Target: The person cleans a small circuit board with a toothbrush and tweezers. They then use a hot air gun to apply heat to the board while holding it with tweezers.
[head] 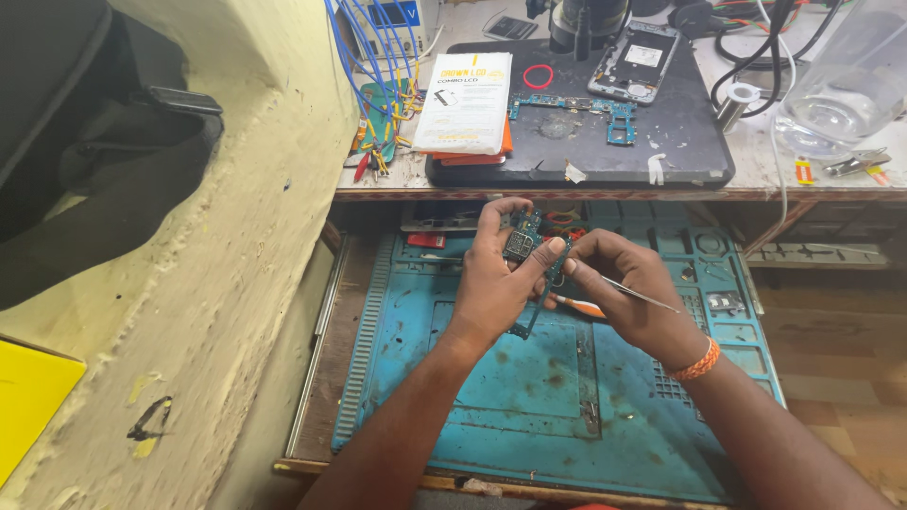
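My left hand (pixel 493 283) grips a small blue phone circuit board (pixel 522 238), held upright over the blue repair mat (pixel 510 397). My right hand (pixel 628 288) pinches thin metal tweezers (pixel 635 294), its fingertips touching the board's right edge. The tweezers' handle points right, past my thumb. An orange band circles my right wrist. An orange-and-white tool (pixel 578 305) lies on the mat just under my hands. The lower part of the board is hidden behind my left palm.
The mat lies in a pulled-out drawer. Above it, a black mat (pixel 680 132) on the bench carries an opened phone (pixel 635 61), another circuit board (pixel 576 106), a red ring and a white packet (pixel 466 102). Blue wires hang at left, a clear container (pixel 846 80) stands right. A pale wall rises left.
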